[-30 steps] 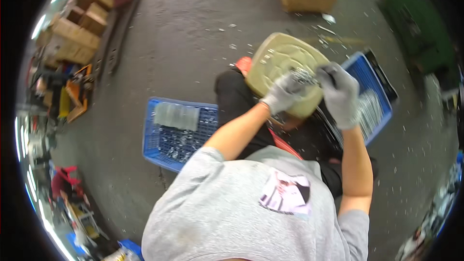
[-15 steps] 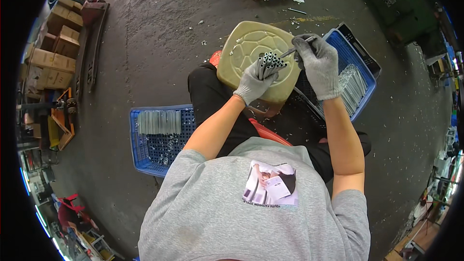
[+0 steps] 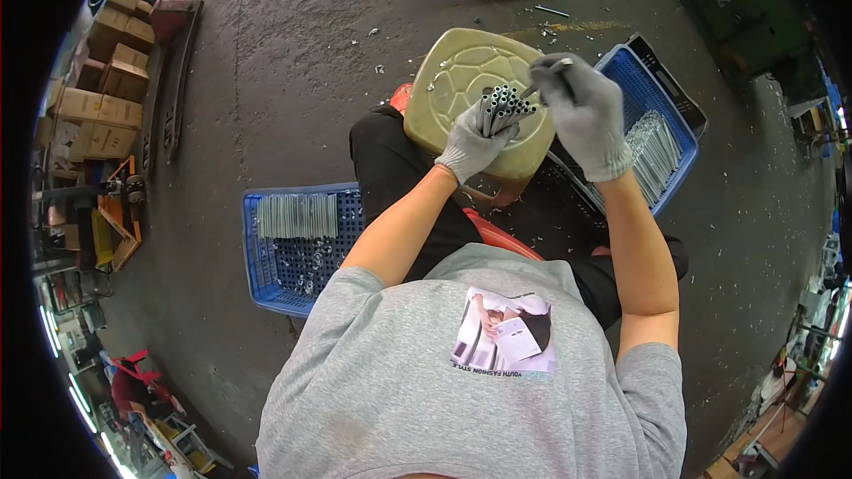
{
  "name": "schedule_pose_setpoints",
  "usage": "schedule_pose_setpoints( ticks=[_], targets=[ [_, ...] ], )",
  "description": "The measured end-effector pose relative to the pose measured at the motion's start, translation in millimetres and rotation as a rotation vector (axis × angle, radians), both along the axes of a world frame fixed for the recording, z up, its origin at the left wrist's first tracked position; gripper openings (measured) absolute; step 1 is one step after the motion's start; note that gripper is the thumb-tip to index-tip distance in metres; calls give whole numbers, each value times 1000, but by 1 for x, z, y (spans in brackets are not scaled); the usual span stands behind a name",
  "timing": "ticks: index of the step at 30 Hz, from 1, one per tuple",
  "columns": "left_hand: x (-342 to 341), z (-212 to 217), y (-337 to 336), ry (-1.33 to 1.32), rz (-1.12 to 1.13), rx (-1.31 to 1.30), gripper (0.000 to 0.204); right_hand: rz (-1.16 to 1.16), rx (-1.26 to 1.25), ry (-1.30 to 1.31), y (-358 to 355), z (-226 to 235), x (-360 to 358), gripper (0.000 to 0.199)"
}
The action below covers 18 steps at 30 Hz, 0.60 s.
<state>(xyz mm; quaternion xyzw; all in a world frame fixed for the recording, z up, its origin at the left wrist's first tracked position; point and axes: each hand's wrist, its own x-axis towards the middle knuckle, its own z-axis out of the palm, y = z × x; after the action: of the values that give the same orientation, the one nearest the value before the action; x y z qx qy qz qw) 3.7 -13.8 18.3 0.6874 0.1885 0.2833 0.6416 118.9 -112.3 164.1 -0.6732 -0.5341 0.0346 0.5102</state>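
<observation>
In the tightly curled left hand (image 3: 473,147), hollow metal tubes (image 3: 502,110) are sitting bunched; the right hand (image 3: 587,115) is pinching a slim rod (image 3: 530,91). Beneath, a ridged stool (image 3: 461,66) is standing on rough grey floor (image 3: 302,106); cartons (image 3: 106,106) are lining the left.

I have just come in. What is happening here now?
A person in grey gloves is handling metal tubes. The left hand grips a bundle of them over a pale yellow stool; the right hand holds a slim rod near their open ends. Blue baskets on the left and right contain slim metal pieces.
</observation>
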Motion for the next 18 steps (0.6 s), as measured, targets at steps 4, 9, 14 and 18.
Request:
schedule_pose_setpoints(
  ticks=[4,9,14,18],
  targets=[
    [-1,-6,2,-20,43,60,18,12,280,336,-8,0,5,23],
    [-2,-7,5,56,-5,194,38,71,-88,461,-14,-32,6,37],
    [-2,-13,8,43,43,270,24,137,-43,499,-6,-68,-9,40],
    [-3,-31,14,3,-68,84,41,94,14,468,1,-82,-13,41]
  ],
)
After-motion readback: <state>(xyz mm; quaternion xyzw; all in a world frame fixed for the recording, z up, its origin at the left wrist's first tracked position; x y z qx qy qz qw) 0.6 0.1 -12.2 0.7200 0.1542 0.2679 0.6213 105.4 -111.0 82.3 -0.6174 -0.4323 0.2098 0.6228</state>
